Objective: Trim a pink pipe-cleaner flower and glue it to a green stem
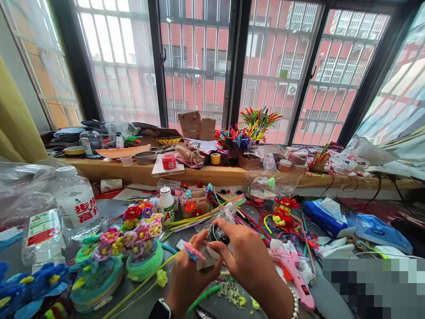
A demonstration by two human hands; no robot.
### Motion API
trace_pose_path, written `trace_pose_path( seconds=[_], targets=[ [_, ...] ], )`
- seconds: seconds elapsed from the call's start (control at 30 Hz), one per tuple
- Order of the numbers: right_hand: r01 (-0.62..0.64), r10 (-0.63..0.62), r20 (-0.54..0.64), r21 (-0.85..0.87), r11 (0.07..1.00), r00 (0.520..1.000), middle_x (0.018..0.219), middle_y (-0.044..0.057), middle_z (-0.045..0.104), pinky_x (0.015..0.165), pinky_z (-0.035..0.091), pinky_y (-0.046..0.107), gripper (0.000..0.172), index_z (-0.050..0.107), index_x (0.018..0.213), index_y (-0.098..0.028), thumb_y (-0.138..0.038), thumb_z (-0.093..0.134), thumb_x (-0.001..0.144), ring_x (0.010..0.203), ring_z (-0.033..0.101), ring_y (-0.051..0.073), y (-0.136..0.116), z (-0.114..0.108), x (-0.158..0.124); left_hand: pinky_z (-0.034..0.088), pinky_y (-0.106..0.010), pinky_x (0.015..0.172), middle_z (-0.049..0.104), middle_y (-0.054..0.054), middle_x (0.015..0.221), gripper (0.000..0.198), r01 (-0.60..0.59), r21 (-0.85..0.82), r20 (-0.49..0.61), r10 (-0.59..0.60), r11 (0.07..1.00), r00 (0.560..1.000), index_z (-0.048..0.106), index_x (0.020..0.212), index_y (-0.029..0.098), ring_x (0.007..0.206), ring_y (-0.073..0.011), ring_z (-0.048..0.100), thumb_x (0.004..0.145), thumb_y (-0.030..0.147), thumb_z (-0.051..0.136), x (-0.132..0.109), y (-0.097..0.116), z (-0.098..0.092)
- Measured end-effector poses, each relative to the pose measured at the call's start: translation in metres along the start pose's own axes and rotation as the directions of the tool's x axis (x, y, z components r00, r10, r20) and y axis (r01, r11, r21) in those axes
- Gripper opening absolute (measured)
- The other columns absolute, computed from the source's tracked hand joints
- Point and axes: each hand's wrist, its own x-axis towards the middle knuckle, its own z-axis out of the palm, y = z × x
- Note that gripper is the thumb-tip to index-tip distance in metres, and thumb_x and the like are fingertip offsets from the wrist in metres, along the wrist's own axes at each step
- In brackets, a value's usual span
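Note:
Both hands meet low in the middle of the head view. My right hand [244,254] grips a dark round cap [218,234] with pale print on top, its fingers curled over the edge. From the other side my left hand [194,270] closes around something pale below the cap, mostly hidden by fingers. A pink and blue fuzzy flower [193,252] sits on a finger of the left hand. Right of the hands lies a pink glue gun [294,274]. Yellow and green scraps [232,294] are scattered beneath them.
Pots of fuzzy flowers [144,261] crowd the left, near a large plastic bottle [75,199] and a white drink bottle [166,204]. Loose pipe cleaners [206,215] lie behind the hands. A blue tissue pack [328,217] is at right. Below the windows, a cluttered wooden ledge [139,173] runs across.

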Motion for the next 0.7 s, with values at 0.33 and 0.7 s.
trace_pose_path(
  seconds=[0.33, 0.7],
  targets=[
    [0.031, -0.049, -0.082, -0.217, 0.976, 0.995, 0.061, 0.004, 0.059, 0.050, 0.032, 0.023, 0.036, 0.052, 0.085, -0.017, -0.048, 0.036, 0.080, 0.060, 0.055, 0.018, -0.002, 0.006, 0.016, 0.050, -0.027, 0.054, 0.064, -0.004, 0.075, 0.046, 0.014, -0.022, -0.001, -0.014, 1.000, 1.000, 0.043, 0.103, 0.016, 0.069, -0.0213, 0.062, 0.063, 0.034, 0.056, 0.000, 0.005, 0.000],
    [-0.232, 0.217, -0.087, -0.244, 0.942, 0.972, 0.061, 0.007, 0.064, 0.046, 0.037, 0.027, 0.035, 0.052, 0.089, -0.018, -0.044, 0.030, 0.082, 0.058, 0.061, 0.024, -0.016, 0.016, 0.022, 0.046, -0.027, 0.068, 0.059, -0.010, 0.102, 0.048, 0.027, 0.173, -0.050, -0.018, 0.985, 0.999, 0.043, 0.111, 0.017, 0.085, -0.0215, 0.059, 0.068, 0.032, 0.056, -0.001, 0.005, -0.001]
  ],
)
